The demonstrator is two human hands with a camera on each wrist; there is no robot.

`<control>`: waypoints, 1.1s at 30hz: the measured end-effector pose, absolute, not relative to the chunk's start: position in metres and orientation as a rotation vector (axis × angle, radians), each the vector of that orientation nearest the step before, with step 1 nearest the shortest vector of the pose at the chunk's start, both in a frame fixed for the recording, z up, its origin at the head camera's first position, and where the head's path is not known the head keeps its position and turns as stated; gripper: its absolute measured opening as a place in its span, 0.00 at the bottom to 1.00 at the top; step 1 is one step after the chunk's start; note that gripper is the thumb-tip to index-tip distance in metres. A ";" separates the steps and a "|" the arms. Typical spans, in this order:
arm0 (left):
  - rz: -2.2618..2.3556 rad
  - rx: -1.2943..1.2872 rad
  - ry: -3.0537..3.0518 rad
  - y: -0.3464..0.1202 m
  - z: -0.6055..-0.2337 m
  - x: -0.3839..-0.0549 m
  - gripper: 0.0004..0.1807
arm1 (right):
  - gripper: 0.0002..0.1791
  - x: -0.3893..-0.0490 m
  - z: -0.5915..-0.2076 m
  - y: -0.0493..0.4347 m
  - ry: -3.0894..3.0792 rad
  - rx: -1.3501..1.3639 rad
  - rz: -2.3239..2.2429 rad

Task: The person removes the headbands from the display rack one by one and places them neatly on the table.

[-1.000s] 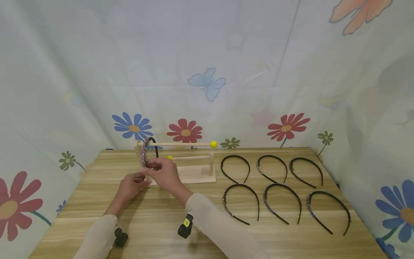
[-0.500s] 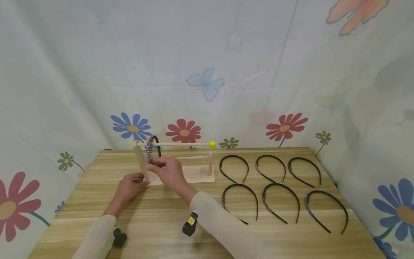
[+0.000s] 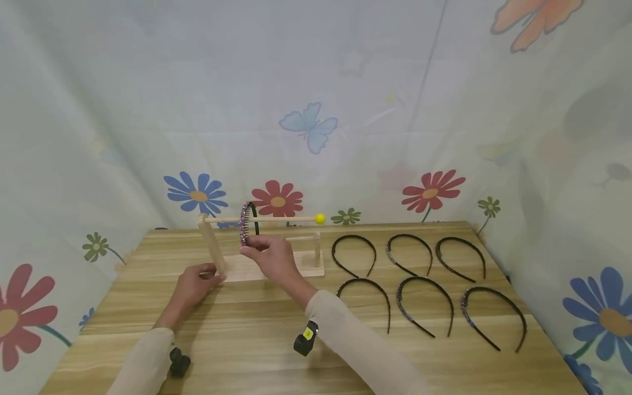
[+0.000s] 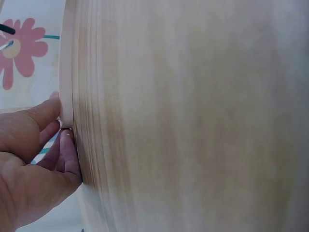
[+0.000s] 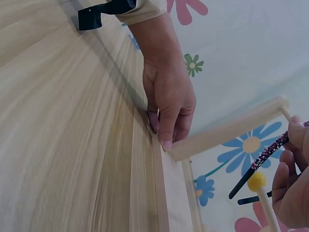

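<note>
A wooden stand (image 3: 242,270) has a tall post on its left, a short post on its right, and rods tipped with yellow balls. My right hand (image 3: 274,260) pinches a black toothed headband (image 3: 244,225) near its lower end. Pink and purple stones cover the headband's outer side, and it arches over the upper rod (image 3: 291,219), left of that rod's yellow ball (image 3: 320,219). With thumb and fingers my left hand (image 3: 195,285) grips the base's front left corner, also visible in the left wrist view, where the base edge (image 4: 66,63) runs up from the fingertips.
Several black headbands lie on the wood-grain table right of the stand, in two rows, among them a back-row one (image 3: 354,236) and a front-right one (image 3: 494,289). A flower-printed curtain (image 3: 316,60) hangs behind and beside the table (image 3: 237,351).
My right hand has moved right and slightly up, carrying the headband along the upper rod away from the tall post. My left hand keeps its grip on the base corner.
</note>
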State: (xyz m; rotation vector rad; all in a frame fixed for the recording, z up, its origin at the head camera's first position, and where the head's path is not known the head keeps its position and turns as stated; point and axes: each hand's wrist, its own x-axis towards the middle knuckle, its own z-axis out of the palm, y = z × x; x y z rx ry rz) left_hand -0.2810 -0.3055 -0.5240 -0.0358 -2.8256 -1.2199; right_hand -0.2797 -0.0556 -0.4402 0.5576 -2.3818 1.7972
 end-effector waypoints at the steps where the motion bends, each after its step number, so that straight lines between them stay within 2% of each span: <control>1: -1.216 -0.037 -2.825 -0.306 -0.524 -0.281 0.26 | 0.12 -0.280 -0.440 -0.053 -2.384 0.548 1.798; 9: -1.206 -0.043 -2.832 -0.306 -0.524 -0.279 0.26 | 0.11 -0.279 -0.433 -0.035 -2.428 0.492 1.783; 26: -1.221 -0.042 -2.835 -0.305 -0.523 -0.280 0.27 | 0.11 -0.279 -0.423 -0.010 -2.380 0.576 1.728; 33: -1.228 -0.039 -2.841 -0.305 -0.524 -0.280 0.27 | 0.13 -0.283 -0.422 -0.001 -2.330 0.602 1.693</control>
